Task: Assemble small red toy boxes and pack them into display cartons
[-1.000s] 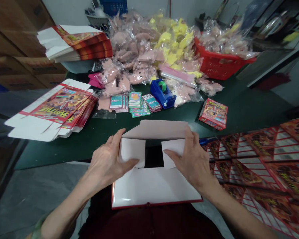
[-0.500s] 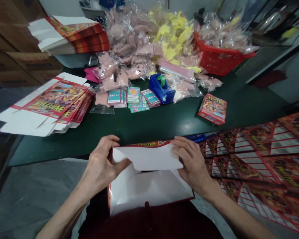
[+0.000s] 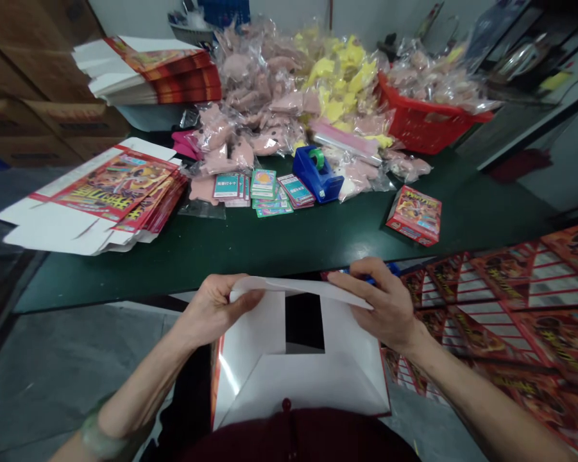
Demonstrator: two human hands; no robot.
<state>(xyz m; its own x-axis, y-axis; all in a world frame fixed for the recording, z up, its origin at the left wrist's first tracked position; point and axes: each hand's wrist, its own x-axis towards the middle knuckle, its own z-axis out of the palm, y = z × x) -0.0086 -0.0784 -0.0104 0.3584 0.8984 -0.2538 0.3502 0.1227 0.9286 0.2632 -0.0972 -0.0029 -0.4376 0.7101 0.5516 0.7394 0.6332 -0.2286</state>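
Observation:
A white-lined carton with a red edge (image 3: pixel 296 382) lies half-folded on my lap, just below the table edge. My left hand (image 3: pixel 216 311) and my right hand (image 3: pixel 382 305) both grip its long white flap (image 3: pixel 298 285) at the far side, one at each end. Through a square opening in the carton (image 3: pixel 304 323), dark shows beneath. A blue object (image 3: pixel 371 277) lies just beyond my right fingers, partly hidden by them.
A dark green table (image 3: pixel 317 247) holds flat red carton stacks (image 3: pixel 110 189), a made-up carton (image 3: pixel 414 216), teal cards (image 3: pixel 269 192), a blue tape dispenser (image 3: pixel 317 174) and bagged pink and yellow items (image 3: pixel 279 83). Printed flat sheets (image 3: pixel 519 301) spread at right. A red basket (image 3: pixel 426 119) stands behind.
The white flap has swung up and away from me, and the square opening now shows. Both hands have moved up with the flap's far edge, and the carton looks more opened out.

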